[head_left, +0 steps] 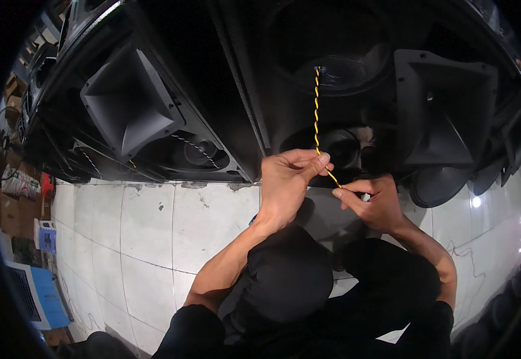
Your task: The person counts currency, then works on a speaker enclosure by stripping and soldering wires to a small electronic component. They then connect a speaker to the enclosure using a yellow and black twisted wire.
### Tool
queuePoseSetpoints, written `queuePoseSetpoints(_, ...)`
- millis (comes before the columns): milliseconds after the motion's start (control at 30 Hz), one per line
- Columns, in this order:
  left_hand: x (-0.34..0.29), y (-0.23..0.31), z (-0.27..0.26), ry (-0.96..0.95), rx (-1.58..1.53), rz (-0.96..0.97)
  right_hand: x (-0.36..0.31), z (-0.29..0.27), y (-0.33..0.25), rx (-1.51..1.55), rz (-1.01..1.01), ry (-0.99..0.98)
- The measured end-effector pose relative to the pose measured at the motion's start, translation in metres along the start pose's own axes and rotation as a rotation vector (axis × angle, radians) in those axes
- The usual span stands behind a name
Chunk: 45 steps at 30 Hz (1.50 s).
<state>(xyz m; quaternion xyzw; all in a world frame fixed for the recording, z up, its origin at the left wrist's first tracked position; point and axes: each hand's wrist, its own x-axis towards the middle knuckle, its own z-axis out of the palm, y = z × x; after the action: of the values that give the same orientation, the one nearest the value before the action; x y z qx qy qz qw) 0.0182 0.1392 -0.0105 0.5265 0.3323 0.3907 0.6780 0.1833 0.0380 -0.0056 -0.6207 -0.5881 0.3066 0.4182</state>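
Observation:
A twisted yellow-and-black wire (pixel 316 113) comes out of the round opening of a black speaker cabinet (pixel 266 36) and runs down to my hands. My left hand (pixel 287 182) pinches it between thumb and fingers. Just below and to the right, my right hand (pixel 373 202) grips the wire's lower end between thumb and forefinger. A short stretch of the wire shows taut between the two hands. Something small and white shows by the right hand's curled fingers; its kind cannot be made out. Right of the wire, a black horn flare (pixel 446 107) is set in the cabinet.
Another speaker cabinet with a grey-black horn (pixel 130 102) stands at the left, a black-and-white twisted wire (pixel 197 148) hanging at its opening. Round black speaker parts (pixel 443 184) rest at the right. White floor tiles (pixel 146 239) lie below. A blue-and-white box-shaped unit (pixel 42 296) and cartons (pixel 18 212) are far left.

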Motion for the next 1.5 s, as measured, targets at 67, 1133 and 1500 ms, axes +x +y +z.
queuePoseSetpoints(67,-0.002,0.0,0.0,0.032,0.01,0.035,0.004,0.001,0.009,-0.3,-0.417,0.139)
queuePoseSetpoints(1133,0.011,-0.016,-0.005,-0.087,-0.168,0.037,-0.116,-0.045,0.19,-0.838,0.121,0.397)
queuePoseSetpoints(1500,0.012,-0.025,-0.004,-0.104,-0.105,0.05,0.026,-0.006,0.025,0.657,0.002,-0.355)
